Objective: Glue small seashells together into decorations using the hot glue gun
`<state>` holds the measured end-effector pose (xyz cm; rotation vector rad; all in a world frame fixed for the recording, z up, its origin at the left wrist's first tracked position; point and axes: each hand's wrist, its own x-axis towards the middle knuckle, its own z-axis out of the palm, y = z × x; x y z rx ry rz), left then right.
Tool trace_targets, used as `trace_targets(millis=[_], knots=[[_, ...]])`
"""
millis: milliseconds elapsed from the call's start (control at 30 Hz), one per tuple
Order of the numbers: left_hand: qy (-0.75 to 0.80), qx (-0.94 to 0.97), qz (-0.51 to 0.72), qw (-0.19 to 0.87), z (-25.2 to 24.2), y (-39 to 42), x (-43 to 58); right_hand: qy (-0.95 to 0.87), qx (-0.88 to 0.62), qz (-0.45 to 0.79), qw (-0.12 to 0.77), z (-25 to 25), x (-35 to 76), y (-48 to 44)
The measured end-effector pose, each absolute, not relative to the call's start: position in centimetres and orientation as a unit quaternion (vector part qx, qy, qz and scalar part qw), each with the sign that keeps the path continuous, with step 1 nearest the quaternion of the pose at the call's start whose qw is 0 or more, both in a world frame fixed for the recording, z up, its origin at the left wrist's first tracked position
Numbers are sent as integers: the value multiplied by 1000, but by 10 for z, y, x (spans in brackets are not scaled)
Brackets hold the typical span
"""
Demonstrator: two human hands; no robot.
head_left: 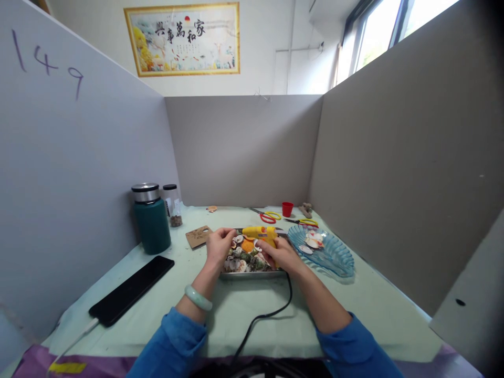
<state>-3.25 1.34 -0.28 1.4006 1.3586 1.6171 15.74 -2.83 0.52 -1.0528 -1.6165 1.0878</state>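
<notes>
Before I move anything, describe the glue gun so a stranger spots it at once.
On the table, find the metal tray of shells. Over it, in the right hand, is the glue gun, set apart from the shells by its bright yellow body.

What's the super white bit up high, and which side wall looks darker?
Head view: the window is washed out nearly white; head view: the right partition looks darker than the left partition; head view: the top right corner fades to black.

The right grip (286, 256) holds a yellow glue gun (259, 232) over a tray (252, 275) of shells (241, 264), the left grip (219, 245) close by.
</notes>
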Motion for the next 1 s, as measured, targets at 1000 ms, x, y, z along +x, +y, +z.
trace_targets(millis=[1000], knots=[[505,513,610,330,-1,12,-33,-653,-422,436,453,7,156,-31]])
